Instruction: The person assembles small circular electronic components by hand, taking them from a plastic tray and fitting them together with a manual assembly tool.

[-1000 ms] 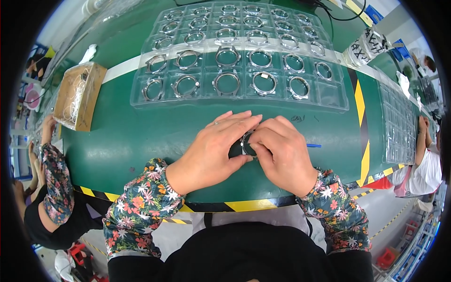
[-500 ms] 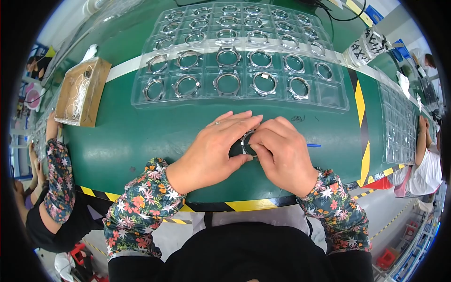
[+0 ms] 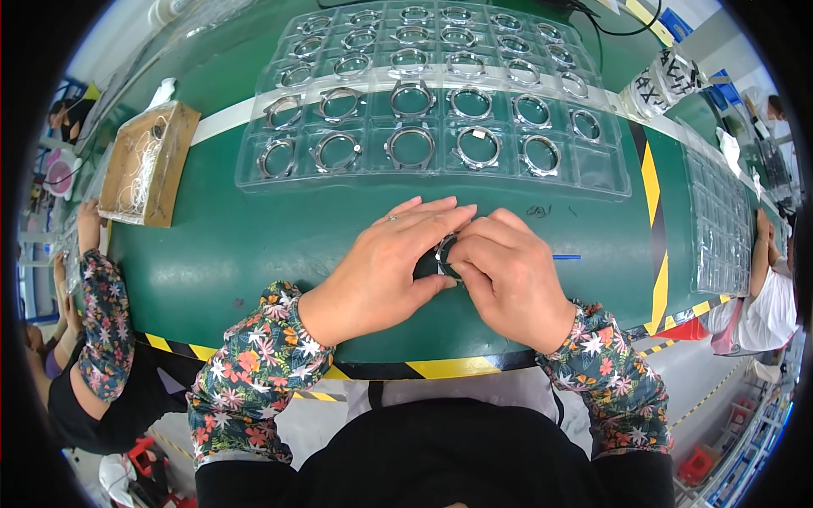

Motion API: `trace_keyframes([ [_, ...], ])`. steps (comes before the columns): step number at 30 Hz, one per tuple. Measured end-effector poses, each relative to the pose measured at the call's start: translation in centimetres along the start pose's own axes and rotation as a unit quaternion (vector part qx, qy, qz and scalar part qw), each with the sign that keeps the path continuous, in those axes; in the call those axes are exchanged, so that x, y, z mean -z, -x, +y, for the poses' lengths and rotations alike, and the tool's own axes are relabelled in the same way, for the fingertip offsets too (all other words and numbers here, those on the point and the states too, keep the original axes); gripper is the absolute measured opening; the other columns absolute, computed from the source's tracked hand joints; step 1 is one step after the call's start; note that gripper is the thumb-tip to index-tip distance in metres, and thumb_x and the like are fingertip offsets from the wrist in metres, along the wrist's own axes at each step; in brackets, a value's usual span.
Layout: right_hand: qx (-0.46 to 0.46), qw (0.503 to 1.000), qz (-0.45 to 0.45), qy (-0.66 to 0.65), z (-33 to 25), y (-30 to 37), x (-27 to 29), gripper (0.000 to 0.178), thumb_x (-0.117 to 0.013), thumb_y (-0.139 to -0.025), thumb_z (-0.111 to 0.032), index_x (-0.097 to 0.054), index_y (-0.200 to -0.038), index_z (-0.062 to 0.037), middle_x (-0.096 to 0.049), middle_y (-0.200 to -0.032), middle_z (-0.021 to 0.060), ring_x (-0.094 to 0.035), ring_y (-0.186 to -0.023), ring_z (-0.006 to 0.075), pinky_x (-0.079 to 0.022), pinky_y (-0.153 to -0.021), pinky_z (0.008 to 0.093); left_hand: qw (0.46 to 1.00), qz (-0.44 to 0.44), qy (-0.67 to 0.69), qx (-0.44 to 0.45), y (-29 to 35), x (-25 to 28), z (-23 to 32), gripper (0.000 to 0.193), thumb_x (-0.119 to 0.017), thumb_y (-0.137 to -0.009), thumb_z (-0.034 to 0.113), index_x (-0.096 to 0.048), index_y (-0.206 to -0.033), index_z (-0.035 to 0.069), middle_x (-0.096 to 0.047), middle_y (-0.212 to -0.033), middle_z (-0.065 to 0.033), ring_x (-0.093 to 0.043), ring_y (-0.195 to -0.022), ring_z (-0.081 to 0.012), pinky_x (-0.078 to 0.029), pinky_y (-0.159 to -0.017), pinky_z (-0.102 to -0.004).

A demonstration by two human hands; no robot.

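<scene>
Both hands, left hand (image 3: 385, 271), right hand (image 3: 512, 275), pinching round metal ring (image 3: 444, 256), green mat (image 3: 254, 245)

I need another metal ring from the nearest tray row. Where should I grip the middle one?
Probably from above: the metal ring lies flat in its tray pocket, so pinch its outer rim on opposite sides with fingertips, where the pocket leaves room around it.

Brown cardboard box (image 3: 144, 165) far left w/ white bits, clear blister trays (image 3: 254, 165) top centre — more right (image 3: 720, 229)
</scene>
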State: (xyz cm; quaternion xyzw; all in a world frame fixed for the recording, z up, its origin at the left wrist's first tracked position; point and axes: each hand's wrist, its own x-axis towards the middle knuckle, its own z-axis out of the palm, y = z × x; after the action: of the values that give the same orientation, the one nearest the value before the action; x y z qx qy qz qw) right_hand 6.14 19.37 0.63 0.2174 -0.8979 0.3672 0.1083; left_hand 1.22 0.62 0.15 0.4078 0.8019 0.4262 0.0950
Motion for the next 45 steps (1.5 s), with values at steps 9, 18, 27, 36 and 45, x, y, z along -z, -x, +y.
trace_keyframes([
  [9,0.002,0.999,0.021,0.024,-0.4,0.2,-0.5,0.014,-0.066,-0.073,0.005,-0.063,-0.083,-0.0035,-0.061,-0.084,0.0084,-0.056,-0.075,0.0293,-0.048,-0.064,0.0381,1.000,-0.010,-0.007,-0.018,0.0,0.3,-0.3,0.076,-0.078,-0.068,0.002,-0.049,-0.138,0.005,-0.056,-0.134,-0.0158,-0.048,-0.132,-0.0327,-0.035,-0.113,-0.0478],
  [18,0.008,0.998,0.053,0.044,-0.2,0.1,-0.8,0.012,-0.066,-0.072,0.002,-0.062,-0.081,-0.0046,-0.060,-0.084,0.0063,-0.055,-0.077,0.0274,-0.048,-0.063,0.0375,0.997,0.055,-0.045,0.003,0.1,-0.8,0.0,0.077,-0.083,-0.065,0.009,-0.052,-0.135,0.005,-0.061,-0.120,-0.0148,-0.052,-0.125,-0.0335,-0.042,-0.104,-0.0439],
  [27,-0.013,0.997,0.066,0.043,-0.2,-0.2,-0.7,0.014,-0.067,-0.072,0.005,-0.063,-0.083,-0.0032,-0.061,-0.084,0.0085,-0.056,-0.076,0.0298,-0.047,-0.066,0.0386,0.998,0.053,-0.030,0.018,-0.1,-0.7,0.3,0.079,-0.084,-0.064,0.008,-0.052,-0.135,0.006,-0.062,-0.118,-0.0133,-0.053,-0.123,-0.0331,-0.043,-0.103,-0.0427],
  [36,-0.012,0.997,0.056,0.054,-0.2,-0.2,-0.8,0.014,-0.067,-0.072,0.005,-0.063,-0.083,-0.0029,-0.061,-0.084,0.0086,-0.055,-0.075,0.0297,-0.046,-0.066,0.0383,0.999,0.033,0.012,-0.018,-0.1,0.4,-0.9,0.082,-0.084,-0.065,0.008,-0.049,-0.139,0.007,-0.063,-0.121,-0.0139,-0.056,-0.120,-0.0320,-0.041,-0.107,-0.0431],
  [45,-0.005,0.997,0.052,0.053,-0.2,-0.3,-0.7,0.015,-0.068,-0.071,0.005,-0.064,-0.083,-0.0024,-0.061,-0.084,0.0088,-0.055,-0.075,0.0293,-0.046,-0.065,0.0380,0.999,0.014,0.043,-0.021,-0.3,0.6,-1.4,0.076,-0.081,-0.069,0.007,-0.050,-0.139,0.008,-0.067,-0.115,-0.0116,-0.062,-0.111,-0.0305,-0.039,-0.110,-0.0450],
])
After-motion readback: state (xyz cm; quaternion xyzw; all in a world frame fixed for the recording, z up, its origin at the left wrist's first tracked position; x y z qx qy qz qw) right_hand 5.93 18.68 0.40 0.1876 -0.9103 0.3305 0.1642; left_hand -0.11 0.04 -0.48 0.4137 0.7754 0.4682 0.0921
